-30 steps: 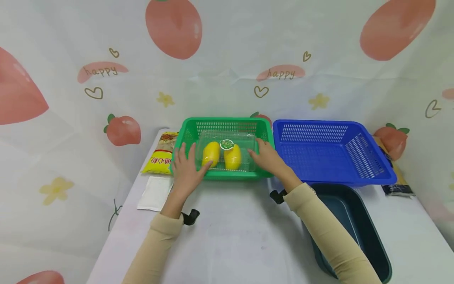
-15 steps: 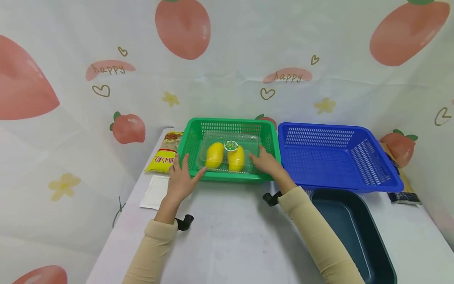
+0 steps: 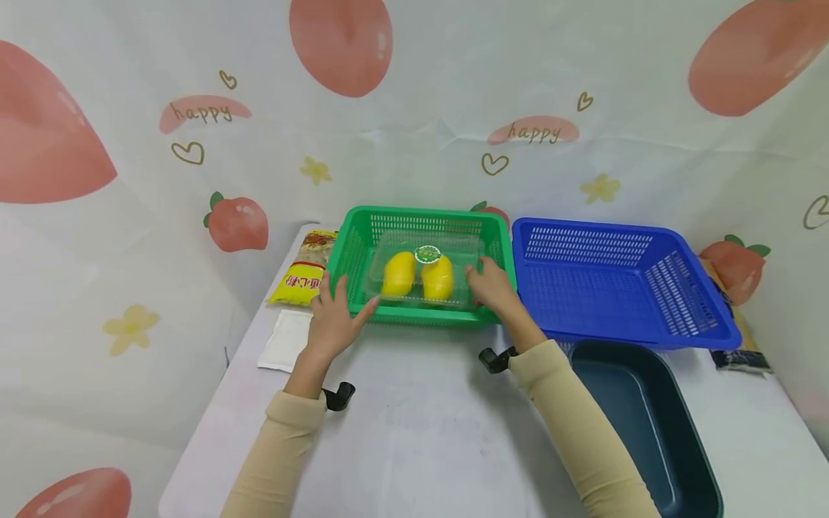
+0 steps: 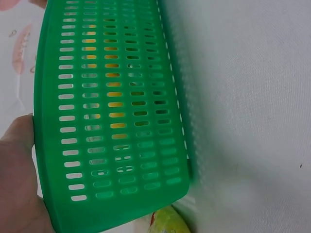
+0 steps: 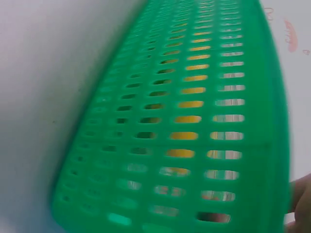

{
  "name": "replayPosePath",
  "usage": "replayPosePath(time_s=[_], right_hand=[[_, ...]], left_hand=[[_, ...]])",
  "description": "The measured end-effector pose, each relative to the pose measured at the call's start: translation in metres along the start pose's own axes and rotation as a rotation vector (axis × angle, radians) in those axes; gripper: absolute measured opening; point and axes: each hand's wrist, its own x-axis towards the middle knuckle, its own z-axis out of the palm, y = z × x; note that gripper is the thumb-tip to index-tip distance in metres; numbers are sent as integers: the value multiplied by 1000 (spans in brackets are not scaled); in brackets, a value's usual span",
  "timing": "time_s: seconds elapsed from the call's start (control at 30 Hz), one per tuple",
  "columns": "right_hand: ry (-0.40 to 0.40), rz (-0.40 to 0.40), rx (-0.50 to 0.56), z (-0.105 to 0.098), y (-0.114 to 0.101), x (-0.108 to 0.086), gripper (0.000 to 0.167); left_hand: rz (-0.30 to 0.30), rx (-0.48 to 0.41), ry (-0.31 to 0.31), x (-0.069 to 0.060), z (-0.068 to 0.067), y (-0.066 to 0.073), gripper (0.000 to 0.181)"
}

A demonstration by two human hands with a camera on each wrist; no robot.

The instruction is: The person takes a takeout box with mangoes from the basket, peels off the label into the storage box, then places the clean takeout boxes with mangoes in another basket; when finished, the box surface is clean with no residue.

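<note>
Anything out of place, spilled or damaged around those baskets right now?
Nothing stands out. The clear container sits inside the green basket, with both yellow fruits within it, and the blue basket stands alongside. No spill or breakage shows, though the packet at far right is partly hidden by the blue basket.

Head: high, facing forward-down over desk [image 3: 414, 446]
Left wrist: close, sideways, facing green basket's near wall [image 3: 421, 316]
Right wrist: close, same wall
</note>
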Motion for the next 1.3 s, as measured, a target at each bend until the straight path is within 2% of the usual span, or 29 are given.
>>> replayPosePath(time_s=[0.2,0.37,0.53,0.77,0.87,1.03,1.17,1.3], right_hand=[[47,-7,16,-19,-9,-13,64],[72,-30,41,-39,-17,-38,65],[87,-49,43,-53,-12,-72,70],[114,-82,-19,-62,6,-134,69],[92,-67,-18,-62,18,-159,69],[45,-53,63,-54,45,-192,65],[21,5,142,-38,62,-210,60],[19,64,180,-15,76,-221,55]], left_hand=[[-7,-13,-2,0,-1,1,94],[-9,-14,8,0,1,1,98],[-10,-2,31,-1,3,-1,98],[-1,-8,52,0,3,-2,99],[-2,-22,65,2,3,0,101],[-8,-23,69,1,3,-1,101],[18,-22,72,1,4,-1,100],[27,-29,74,0,5,-2,100]])
